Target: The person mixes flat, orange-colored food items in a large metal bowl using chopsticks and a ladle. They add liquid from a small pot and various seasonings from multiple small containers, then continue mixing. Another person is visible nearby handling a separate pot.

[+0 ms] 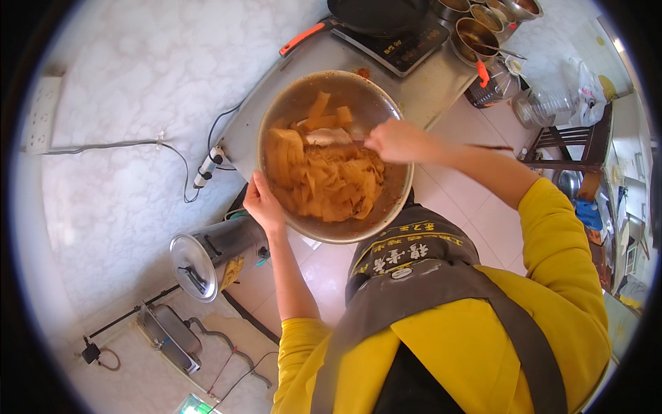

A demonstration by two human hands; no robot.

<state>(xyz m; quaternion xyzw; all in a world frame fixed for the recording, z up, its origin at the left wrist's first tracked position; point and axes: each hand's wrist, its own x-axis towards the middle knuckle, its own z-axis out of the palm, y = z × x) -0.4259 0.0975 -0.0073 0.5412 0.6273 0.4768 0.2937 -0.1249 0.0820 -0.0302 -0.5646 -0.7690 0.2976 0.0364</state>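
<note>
A large stainless steel bowl (pixel 342 237) holds flat, wide strips of food (pixel 336 181) coated in an orange-red seasoning. My left hand (pixel 264 202) grips the bowl's rim at its lower left, thumb along the edge. Over the right side of the bowl, my right hand (pixel 395 141) is closed around the handle of a utensil. The utensil's broad, shiny metal head (pixel 329 136) lies among the strips; its exact kind is blurred. Red seasoning specks dot the bowl's inner wall.
Behind the bowl, a metal table (pixel 414 101) carries an induction cooker (pixel 398 49), a black frying pan (pixel 377 13) and several metal pots (pixel 473 39). A lidded steel barrel (pixel 194 266) stands at lower left. Plastic jugs (pixel 543 106) and a wooden chair (pixel 569 142) are at right.
</note>
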